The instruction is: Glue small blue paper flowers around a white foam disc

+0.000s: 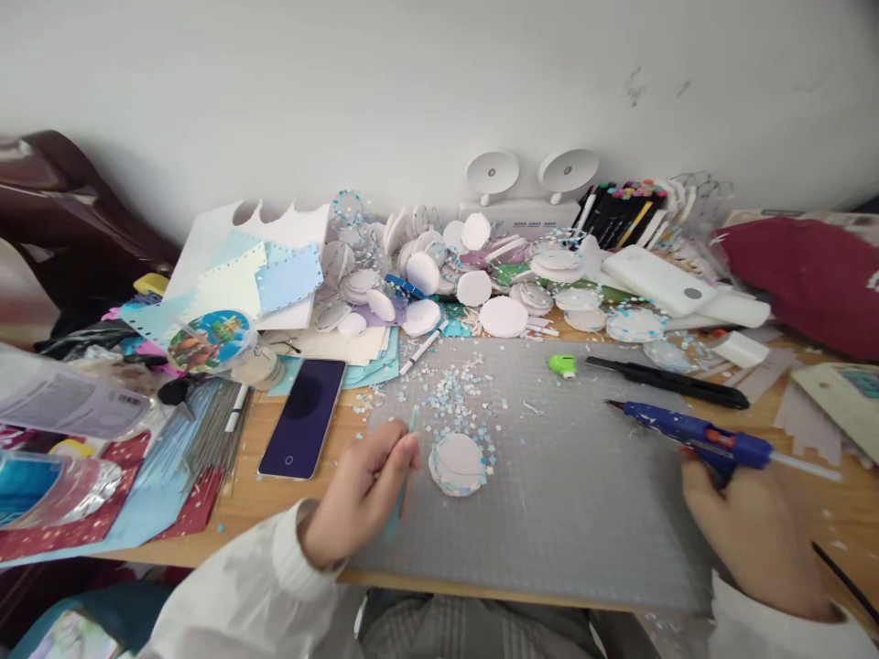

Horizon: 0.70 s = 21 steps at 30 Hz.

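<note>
White disc [459, 462], confetti-edged, lay on the grey cutting mat [577, 522]. Left hand [363, 490] pinched a slim teal tool [399, 508] beside it; right hand [762, 531] curled at the blue glue gun [742, 448], whether gripping I couldn't tell.

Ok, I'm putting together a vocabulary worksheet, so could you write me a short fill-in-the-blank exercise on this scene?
1. The right hand holds the blue ____.
2. Beside the left hand, a disc lies on the grey ____.
3. The dark-screened ____ lies on the wooden table.
4. The cutter is coloured ____.

Missing words: glue gun; mat; phone; black.
</note>
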Motion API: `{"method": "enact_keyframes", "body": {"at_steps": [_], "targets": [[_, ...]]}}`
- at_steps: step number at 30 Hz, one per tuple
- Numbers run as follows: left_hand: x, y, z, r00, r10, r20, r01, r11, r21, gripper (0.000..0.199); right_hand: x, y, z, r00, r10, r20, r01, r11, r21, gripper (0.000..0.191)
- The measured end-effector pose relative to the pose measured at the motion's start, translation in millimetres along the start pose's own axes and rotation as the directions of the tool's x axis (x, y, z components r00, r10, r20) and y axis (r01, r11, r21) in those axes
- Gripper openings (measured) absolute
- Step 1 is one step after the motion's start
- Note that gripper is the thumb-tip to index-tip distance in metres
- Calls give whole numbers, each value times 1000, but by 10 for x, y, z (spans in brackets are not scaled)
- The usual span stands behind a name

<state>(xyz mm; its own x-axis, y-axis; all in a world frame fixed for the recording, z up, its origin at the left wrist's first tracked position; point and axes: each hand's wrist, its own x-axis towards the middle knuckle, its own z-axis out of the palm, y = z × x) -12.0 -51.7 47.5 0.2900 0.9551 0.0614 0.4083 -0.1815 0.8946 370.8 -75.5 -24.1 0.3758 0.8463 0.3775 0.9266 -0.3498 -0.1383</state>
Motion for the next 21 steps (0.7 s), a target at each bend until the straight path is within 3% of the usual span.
{"method": "enact_keyframes", "body": {"at_steps": [2,4,6,8,11,14,17,21], "targets": [[243,-34,-7,998,50,27,-49,998,-31,46,35,-63,-52,999,6,31,-5,1000,-28,22],[439,-95,14,996,28,79,-19,992,-121,46,87,-145,-145,988,146,51,-144,988,-48,28],[558,-172,45,992,-4,128,33,975,-221,45,175,-264,-253,947,317,57,-314,948,-47,37],[595,-250,72,986,-24,163,72,953,-294,44,296,-438,-342,924,383,18,-383,923,27,43],[541,-352,98,976,-43,214,122,920,-372,42,459,-807,-376,970,241,-13,-225,923,312,36],[458,-427,129,962,-70,265,181,888,-423,42,473,-1206,-266,999,-30,-31,42,819,572,24],[430,-450,153,944,-102,314,228,890,-396,43,333,-1458,-79,980,-197,9,145,750,646,27],[475,-395,135,932,-121,342,232,923,-306,45,141,-1509,81,957,-282,65,171,733,658,28]]}}
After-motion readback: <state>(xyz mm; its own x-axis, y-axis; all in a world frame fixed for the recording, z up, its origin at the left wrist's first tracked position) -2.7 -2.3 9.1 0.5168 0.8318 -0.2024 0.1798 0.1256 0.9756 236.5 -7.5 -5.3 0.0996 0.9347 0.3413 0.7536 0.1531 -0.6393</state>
